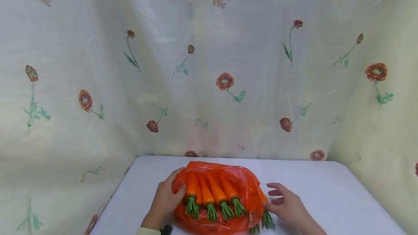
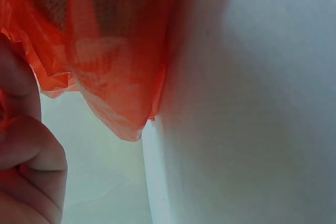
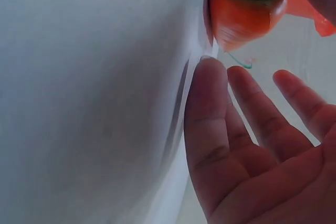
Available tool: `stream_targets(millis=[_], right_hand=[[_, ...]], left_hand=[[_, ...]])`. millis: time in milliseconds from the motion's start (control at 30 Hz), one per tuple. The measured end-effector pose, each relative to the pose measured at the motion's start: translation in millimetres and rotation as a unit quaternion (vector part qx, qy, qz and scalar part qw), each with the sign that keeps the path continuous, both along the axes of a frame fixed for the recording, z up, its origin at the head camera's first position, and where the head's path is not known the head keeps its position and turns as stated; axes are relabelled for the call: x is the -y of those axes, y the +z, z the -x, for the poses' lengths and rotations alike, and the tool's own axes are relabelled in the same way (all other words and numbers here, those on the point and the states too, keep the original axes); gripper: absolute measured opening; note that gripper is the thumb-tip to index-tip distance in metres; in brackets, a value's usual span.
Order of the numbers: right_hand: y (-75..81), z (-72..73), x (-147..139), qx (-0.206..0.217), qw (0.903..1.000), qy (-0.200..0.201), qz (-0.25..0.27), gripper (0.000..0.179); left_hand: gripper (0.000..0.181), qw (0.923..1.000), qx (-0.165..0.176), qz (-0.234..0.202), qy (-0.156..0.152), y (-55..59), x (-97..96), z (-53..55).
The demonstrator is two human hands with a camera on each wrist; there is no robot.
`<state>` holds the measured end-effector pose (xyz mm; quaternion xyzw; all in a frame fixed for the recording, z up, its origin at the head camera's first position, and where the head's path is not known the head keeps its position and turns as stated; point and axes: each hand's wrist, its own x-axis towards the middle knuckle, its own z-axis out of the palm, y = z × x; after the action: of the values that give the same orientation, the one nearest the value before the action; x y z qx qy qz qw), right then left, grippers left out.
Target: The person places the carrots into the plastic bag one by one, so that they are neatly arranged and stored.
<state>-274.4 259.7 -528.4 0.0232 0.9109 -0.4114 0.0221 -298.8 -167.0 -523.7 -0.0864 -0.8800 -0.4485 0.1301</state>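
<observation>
A crinkled red-orange plastic bag (image 1: 243, 184) lies on the white table with its mouth spread open. Several orange carrots (image 1: 213, 189) with short green tops lie side by side in it. My left hand (image 1: 166, 198) grips the bag's left edge, thumb over the rim; curled fingers (image 2: 34, 148) show beside the red plastic in the left wrist view. At the bag's right side, more green tops (image 1: 267, 220) stick out by a carrot (image 3: 247, 14). My right hand (image 1: 287, 206) is beside that carrot, its fingers spread and loosely bent, thumb close to it.
The white table (image 1: 313, 180) extends to both sides of the bag and behind it. A pale curtain (image 1: 258, 119) with printed red flowers hangs behind the table and along its sides. A dark band (image 1: 166, 230) shows at the left wrist.
</observation>
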Motion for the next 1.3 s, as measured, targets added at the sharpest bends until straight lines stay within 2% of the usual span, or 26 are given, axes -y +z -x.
stream_targets(millis=[233,567,867,1300], right_hand=[[3.1,-4.0,11.6,0.014,0.9993,0.006,-0.034,0.094],[-9.3,-0.8,15.2,0.014,0.9977,0.029,-0.06,0.085],[-4.7,-1.5,12.2,0.007,0.9974,0.029,-0.066,0.079],[-0.6,-5.2,13.5,0.02,0.9987,0.012,-0.044,0.074]], left_hand=[[0.06,0.9999,0.006,0.004,0.012,-2.8,-1.9,-0.8],[0.059,0.9997,0.012,0.018,0.012,1.1,-1.4,-0.8],[0.061,0.9996,0.015,0.015,0.017,2.0,-3.9,-1.6],[0.06,0.9997,0.011,0.011,0.017,2.4,-2.3,-2.5]])
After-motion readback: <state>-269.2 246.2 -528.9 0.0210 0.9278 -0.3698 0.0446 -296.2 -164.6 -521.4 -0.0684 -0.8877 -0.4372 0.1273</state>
